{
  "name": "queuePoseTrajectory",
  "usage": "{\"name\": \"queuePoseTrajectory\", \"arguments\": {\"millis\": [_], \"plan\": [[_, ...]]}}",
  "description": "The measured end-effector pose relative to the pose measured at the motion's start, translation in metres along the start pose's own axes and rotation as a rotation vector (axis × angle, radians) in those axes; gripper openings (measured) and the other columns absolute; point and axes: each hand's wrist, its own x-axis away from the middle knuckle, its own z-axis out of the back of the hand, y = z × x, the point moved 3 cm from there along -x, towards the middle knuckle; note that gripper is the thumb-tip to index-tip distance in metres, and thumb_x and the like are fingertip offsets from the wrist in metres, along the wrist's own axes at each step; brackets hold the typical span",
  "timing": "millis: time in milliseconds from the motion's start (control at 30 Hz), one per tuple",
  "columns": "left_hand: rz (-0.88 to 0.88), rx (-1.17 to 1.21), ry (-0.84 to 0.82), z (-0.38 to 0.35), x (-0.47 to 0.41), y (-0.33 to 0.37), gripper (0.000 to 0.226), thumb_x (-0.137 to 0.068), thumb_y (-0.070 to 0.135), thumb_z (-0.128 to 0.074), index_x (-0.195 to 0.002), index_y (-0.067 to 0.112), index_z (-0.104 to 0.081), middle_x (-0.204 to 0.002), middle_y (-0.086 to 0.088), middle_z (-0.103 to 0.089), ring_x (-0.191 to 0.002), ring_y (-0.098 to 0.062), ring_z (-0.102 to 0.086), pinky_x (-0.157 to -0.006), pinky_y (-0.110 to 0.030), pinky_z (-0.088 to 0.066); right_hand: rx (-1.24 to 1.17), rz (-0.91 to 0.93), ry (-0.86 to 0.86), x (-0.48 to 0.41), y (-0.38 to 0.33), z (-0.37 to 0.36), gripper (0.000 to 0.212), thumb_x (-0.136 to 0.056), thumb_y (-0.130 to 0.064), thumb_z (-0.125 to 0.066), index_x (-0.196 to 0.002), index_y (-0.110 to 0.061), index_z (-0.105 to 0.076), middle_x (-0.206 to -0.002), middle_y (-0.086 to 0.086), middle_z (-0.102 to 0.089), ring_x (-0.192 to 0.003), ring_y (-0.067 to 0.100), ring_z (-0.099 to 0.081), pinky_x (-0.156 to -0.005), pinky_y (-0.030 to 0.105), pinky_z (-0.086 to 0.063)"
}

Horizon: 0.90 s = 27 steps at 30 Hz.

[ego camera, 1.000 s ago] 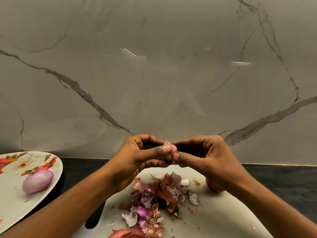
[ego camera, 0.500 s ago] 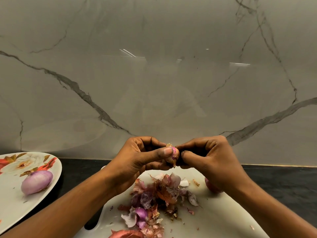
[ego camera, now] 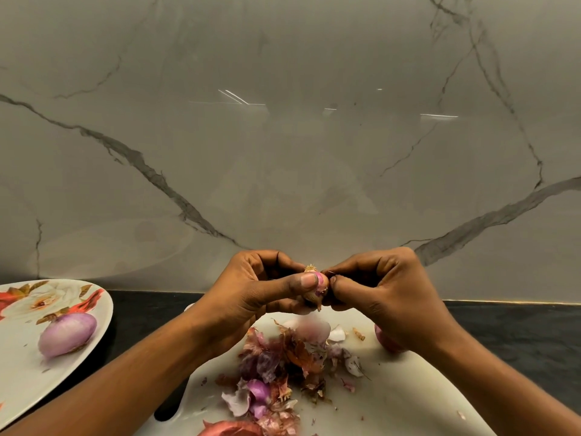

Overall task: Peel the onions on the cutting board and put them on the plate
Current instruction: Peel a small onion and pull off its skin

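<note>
My left hand (ego camera: 261,286) grips a small onion (ego camera: 318,287) above the white cutting board (ego camera: 408,401), thumb across its front, root tuft pointing up. My right hand (ego camera: 380,287) pinches at the onion's right side with curled fingers. A heap of purple and brown onion skins (ego camera: 283,366) lies on the board below. An unpeeled reddish onion (ego camera: 385,339) sits on the board, partly hidden behind my right wrist. One peeled pale purple onion (ego camera: 66,336) rests on the floral plate (ego camera: 19,382) at the left.
A grey marble backsplash (ego camera: 283,136) rises close behind the dark countertop (ego camera: 518,335). Another reddish onion piece (ego camera: 229,429) shows at the board's near edge. The board's handle slot (ego camera: 169,407) lies under my left forearm.
Both hands stayed together on the onion. The onion turned slightly in my left hand, showing more of its brown skin below my thumb, while my right fingers shifted their pinch on its right side.
</note>
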Motion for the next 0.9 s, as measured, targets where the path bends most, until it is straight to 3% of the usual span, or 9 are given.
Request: {"name": "queuePoseTrajectory", "arguments": {"millis": [133,233,400,467,533,633,700,800,900], "plan": [[-0.005,0.034,0.017,0.002,-0.0009,0.0001,0.019,-0.076,0.008,-0.08,-0.092,0.0,-0.072,-0.1,-0.021,-0.078,-0.085,-0.032,-0.078,-0.07,-0.031,-0.063,-0.045,-0.008,-0.011,-0.0005,0.001,-0.0016,0.014,-0.09,-0.019,-0.078,-0.102,-0.022,-0.082,-0.089,-0.003,-0.082,-0.082,0.021,-0.08,-0.072,0.035,-0.066],[-0.009,0.03,0.009,0.0027,-0.0009,-0.0008,0.016,-0.078,0.007,-0.079,-0.092,0.001,-0.073,-0.101,-0.023,-0.078,-0.087,-0.033,-0.078,-0.071,-0.033,-0.064,-0.064,-0.006,-0.045,0.0012,0.0003,-0.003,0.032,-0.08,-0.035,-0.08,-0.106,-0.017,-0.082,-0.093,-0.003,-0.082,-0.085,0.019,-0.08,-0.074,0.032,-0.065],[0.003,0.013,0.0,0.0018,-0.0013,-0.0025,0.017,-0.079,0.006,-0.078,-0.093,-0.001,-0.072,-0.099,-0.022,-0.078,-0.085,-0.031,-0.078,-0.069,-0.032,-0.064,-0.011,0.014,-0.048,0.0028,-0.0037,-0.0029,0.023,-0.081,-0.033,-0.081,-0.102,-0.023,-0.082,-0.089,-0.007,-0.082,-0.08,0.014,-0.079,-0.072,0.029,-0.065],[0.009,0.017,-0.005,0.0019,-0.0014,-0.0021,0.022,-0.079,0.007,-0.078,-0.097,-0.004,-0.07,-0.1,-0.023,-0.078,-0.083,-0.032,-0.078,-0.069,-0.031,-0.063,0.005,0.028,-0.032,0.0022,-0.0025,-0.0004,0.013,-0.088,-0.02,-0.08,-0.1,-0.024,-0.082,-0.086,-0.005,-0.081,-0.078,0.019,-0.079,-0.07,0.034,-0.066],[0.006,0.015,-0.01,0.0019,-0.0009,-0.0016,0.023,-0.079,0.007,-0.078,-0.097,-0.004,-0.07,-0.099,-0.022,-0.078,-0.081,-0.031,-0.078,-0.068,-0.031,-0.063,0.012,0.028,-0.011,0.0009,-0.0025,0.0002,0.019,-0.09,-0.008,-0.076,-0.098,-0.024,-0.082,-0.084,-0.002,-0.081,-0.077,0.022,-0.079,-0.069,0.037,-0.067],[0.007,0.016,-0.006,0.0019,-0.0008,-0.0015,0.023,-0.078,0.007,-0.077,-0.098,-0.004,-0.07,-0.098,-0.021,-0.078,-0.081,-0.031,-0.078,-0.068,-0.03,-0.063,0.0,0.017,-0.01,0.0,0.0014,-0.0003,0.02,-0.092,-0.006,-0.073,-0.098,-0.023,-0.082,-0.086,0.0,-0.082,-0.079,0.021,-0.079,-0.069,0.034,-0.066],[0.006,0.017,-0.004,0.003,-0.001,-0.0015,0.024,-0.079,0.007,-0.077,-0.099,-0.005,-0.07,-0.098,-0.022,-0.078,-0.081,-0.031,-0.078,-0.069,-0.031,-0.063,-0.039,0.015,-0.022,-0.0001,0.0023,-0.001,0.01,-0.091,-0.019,-0.075,-0.097,-0.022,-0.082,-0.087,0.0,-0.082,-0.08,0.021,-0.08,-0.069,0.033,-0.066],[0.006,0.014,0.0,0.0035,-0.0017,-0.0012,0.024,-0.079,0.008,-0.078,-0.099,-0.003,-0.071,-0.101,-0.024,-0.078,-0.084,-0.033,-0.078,-0.071,-0.032,-0.064,-0.06,0.019,-0.052,0.001,-0.0014,-0.0028,0.033,-0.079,-0.044,-0.076,-0.102,-0.021,-0.082,-0.088,-0.003,-0.082,-0.081,0.02,-0.08,-0.071,0.035,-0.066],[0.009,0.015,-0.002,0.0031,-0.0015,-0.0008,0.021,-0.079,0.007,-0.078,-0.097,-0.002,-0.071,-0.101,-0.024,-0.078,-0.084,-0.033,-0.078,-0.07,-0.032,-0.064,-0.027,0.052,-0.052,0.0016,-0.003,-0.0028,0.035,-0.079,-0.045,-0.076,-0.105,-0.022,-0.082,-0.089,-0.005,-0.082,-0.079,0.02,-0.08,-0.07,0.035,-0.066]]}}
